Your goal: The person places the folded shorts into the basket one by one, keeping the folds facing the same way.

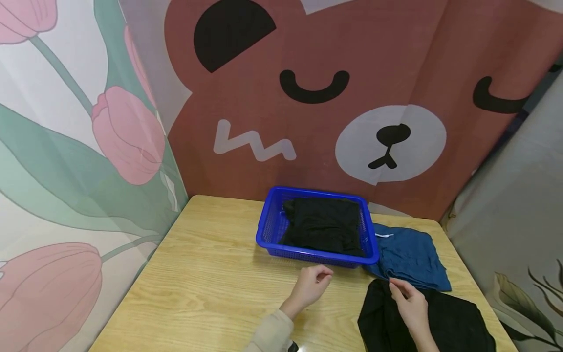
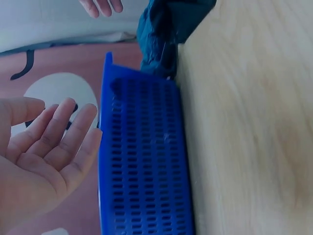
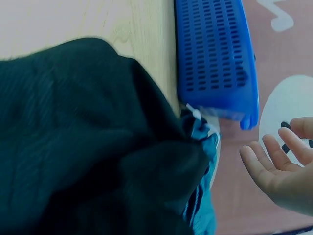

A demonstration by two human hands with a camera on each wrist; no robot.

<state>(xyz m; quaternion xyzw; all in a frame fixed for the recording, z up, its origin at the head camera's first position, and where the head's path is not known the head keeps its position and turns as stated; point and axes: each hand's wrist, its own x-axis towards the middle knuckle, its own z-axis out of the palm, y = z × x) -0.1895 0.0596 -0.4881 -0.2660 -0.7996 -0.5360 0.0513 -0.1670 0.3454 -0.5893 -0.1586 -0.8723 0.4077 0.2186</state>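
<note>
My left hand (image 1: 310,286) hovers in front of the blue basket (image 1: 299,254), its fingers loosely bent around nothing. In the left wrist view that hand (image 2: 49,152) shows an empty palm beside the basket's slotted wall (image 2: 146,161). A dark folded garment (image 1: 327,225) lies inside the basket. Over the black cloth (image 1: 453,318) at the table's right front is my right hand (image 1: 411,308). The right wrist view shows its relaxed fingers apart from the cloth (image 3: 88,107), holding nothing. A blue folded garment (image 1: 411,256) with a white cord lies behind the black cloth.
The wooden table (image 1: 211,274) stands against a hanging curtain (image 1: 308,137) printed with a bear face. A tulip-print curtain (image 1: 53,195) hangs along the left, and a grey one (image 1: 523,210) on the right. The basket stands near the table's back edge, touching the blue garment.
</note>
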